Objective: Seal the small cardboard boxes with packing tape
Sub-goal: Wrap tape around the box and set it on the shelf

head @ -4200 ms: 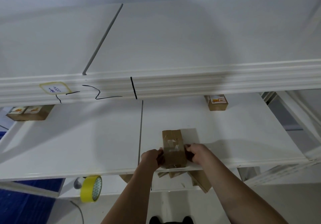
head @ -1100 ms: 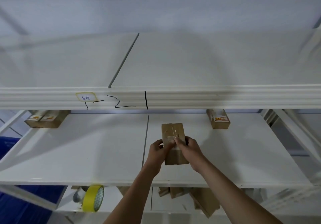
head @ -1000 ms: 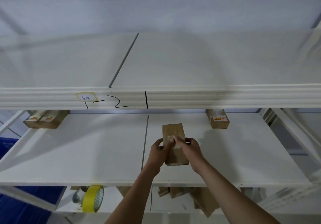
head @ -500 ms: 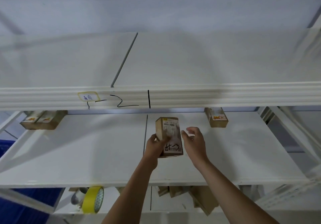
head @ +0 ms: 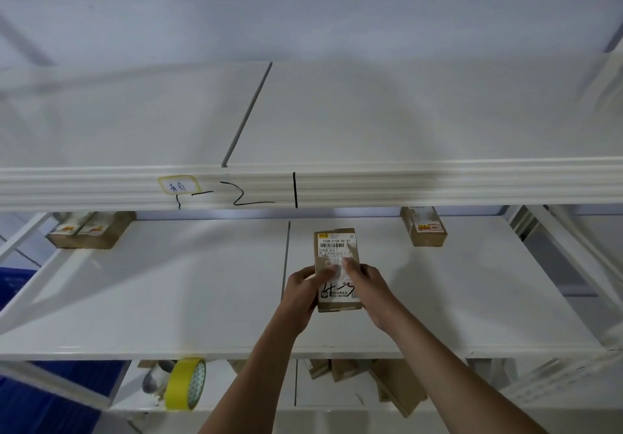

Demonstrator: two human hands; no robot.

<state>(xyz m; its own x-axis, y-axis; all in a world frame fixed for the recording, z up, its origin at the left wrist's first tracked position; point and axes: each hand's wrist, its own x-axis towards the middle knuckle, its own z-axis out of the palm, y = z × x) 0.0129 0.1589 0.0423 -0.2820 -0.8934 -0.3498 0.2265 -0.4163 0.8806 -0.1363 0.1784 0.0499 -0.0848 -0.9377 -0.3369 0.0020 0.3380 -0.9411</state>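
A small brown cardboard box (head: 335, 248) with a white shipping label and barcode on its upper face is held over the middle white shelf (head: 168, 298). My left hand (head: 301, 293) grips its left side, thumb on the label. My right hand (head: 365, 285) holds the right side, with its thumb pressed on the label near the middle. A yellow roll of tape (head: 186, 384) stands on edge on the lower shelf at the bottom left, beside a clear roll (head: 155, 378).
A sealed box (head: 424, 229) sits at the back right of the middle shelf, and two more (head: 89, 231) sit at the back left. Several flat cardboard pieces (head: 387, 383) lie on the lower shelf. The upper shelf's front rail (head: 404, 184) runs overhead. A blue bin (head: 20, 396) is at the left.
The box has been flipped over, so the labelled face is now up. My right hand let go for a moment and now holds the box again.
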